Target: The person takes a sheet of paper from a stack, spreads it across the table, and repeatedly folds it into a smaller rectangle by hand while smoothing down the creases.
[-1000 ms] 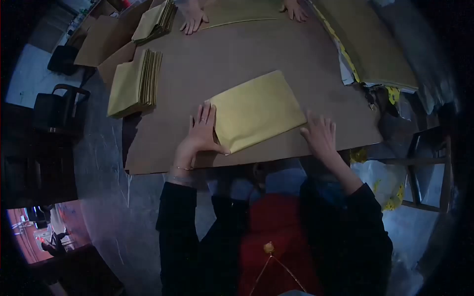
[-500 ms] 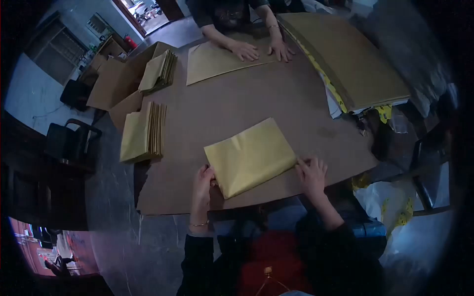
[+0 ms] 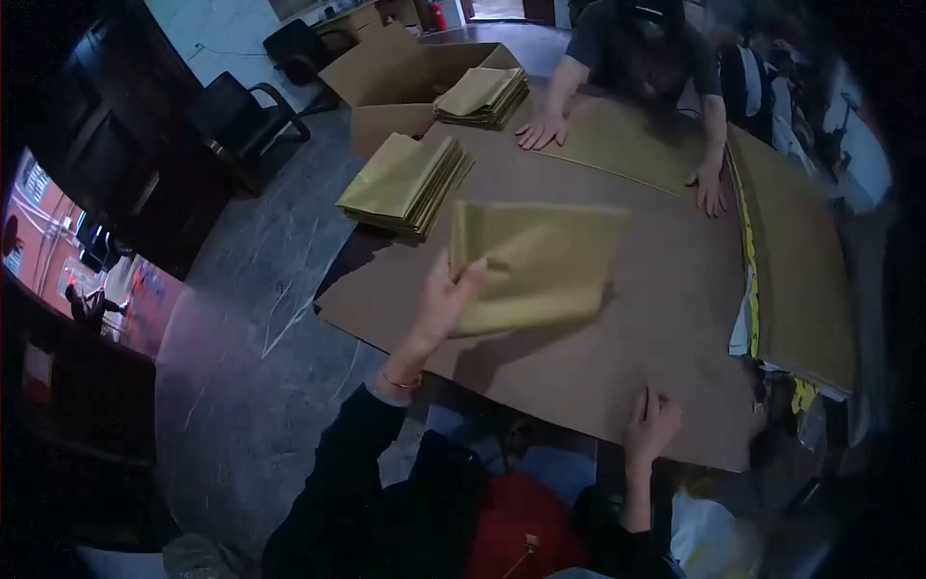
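A folded yellow-brown paper piece (image 3: 550, 261) is held up off the brown cardboard tabletop (image 3: 579, 376), slightly blurred. My left hand (image 3: 451, 294) grips its left edge, thumb on the near face. Lower right, over the cardboard, my right hand (image 3: 656, 425) is apart from the paper, its fingers curled; whether anything small is between them is too unclear to tell. Left of the held paper stands a stack of similar folded papers (image 3: 405, 183), with a second stack (image 3: 482, 95) behind it.
Across the table, a co-worker (image 3: 646, 58) rests both hands on a large flat sheet (image 3: 617, 145). An open cardboard box (image 3: 381, 72) is at the back left. Large brown sheets (image 3: 796, 251) with yellow tape lie on the right. Black chairs (image 3: 241, 121) stand left.
The view has turned left. My left hand has lifted the folded paper off the cardboard and moved it toward the stacks. My right hand has let go of its right corner.
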Tool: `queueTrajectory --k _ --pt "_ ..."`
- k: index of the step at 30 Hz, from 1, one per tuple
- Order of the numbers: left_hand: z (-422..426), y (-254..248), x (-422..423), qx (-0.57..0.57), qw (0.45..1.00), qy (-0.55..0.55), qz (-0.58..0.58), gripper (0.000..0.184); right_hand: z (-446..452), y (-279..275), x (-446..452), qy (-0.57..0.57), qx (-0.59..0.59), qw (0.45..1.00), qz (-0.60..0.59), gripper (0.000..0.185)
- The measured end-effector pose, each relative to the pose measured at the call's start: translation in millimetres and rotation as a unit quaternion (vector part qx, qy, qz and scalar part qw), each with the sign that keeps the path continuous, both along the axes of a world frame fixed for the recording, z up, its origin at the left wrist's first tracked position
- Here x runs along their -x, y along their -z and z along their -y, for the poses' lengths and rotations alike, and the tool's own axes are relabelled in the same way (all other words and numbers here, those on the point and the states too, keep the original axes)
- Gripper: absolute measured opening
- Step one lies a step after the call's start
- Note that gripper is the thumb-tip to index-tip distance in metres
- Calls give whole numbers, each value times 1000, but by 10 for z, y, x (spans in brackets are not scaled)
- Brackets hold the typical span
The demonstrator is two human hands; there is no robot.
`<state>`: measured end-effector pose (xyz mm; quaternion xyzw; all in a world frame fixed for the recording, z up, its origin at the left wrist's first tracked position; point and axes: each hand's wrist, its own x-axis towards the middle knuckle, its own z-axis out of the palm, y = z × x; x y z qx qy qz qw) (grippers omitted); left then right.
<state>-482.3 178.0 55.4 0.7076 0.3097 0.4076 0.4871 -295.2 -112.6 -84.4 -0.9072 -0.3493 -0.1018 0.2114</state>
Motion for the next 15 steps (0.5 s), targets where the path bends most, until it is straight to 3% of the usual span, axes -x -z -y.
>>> queueTrajectory --k 3,4,5,6,8,9,12,14,15 --pt "-394 -364 231 -171 978 -108 53 27 -15 0 17 15 -3 1000 16 29" --pt "-658 -515 318 -365 925 -105 17 28 -11 -17 20 14 -5 1000 16 29" --pt "-919 -663 390 -545 832 -98 -20 31 -3 -31 19 5 -6 1000 10 29" --pt "-1104 -721 428 -548 831 -98 -20 31 3 -30 11 -2 -8 1000 3 30" --pt "-1478 -658 507 -540 816 -133 -161 42 -11 -32 9 -2 -18 1000 1 30" --pt "-1688 -513 565 -542 814 -133 -161 42 -16 -31 17 -2 -25 1000 -2 30" --pt "-2219 123 719 -407 813 -109 -403 45 -6 9 11 4 -8 1000 14 31" --pt "-2615 585 854 -313 753 -32 -578 52 4 88 -18 2 -16 1000 6 33" --pt "-2672 538 806 -319 753 -34 -574 52 20 122 -39 -1 -18 1000 -2 34"
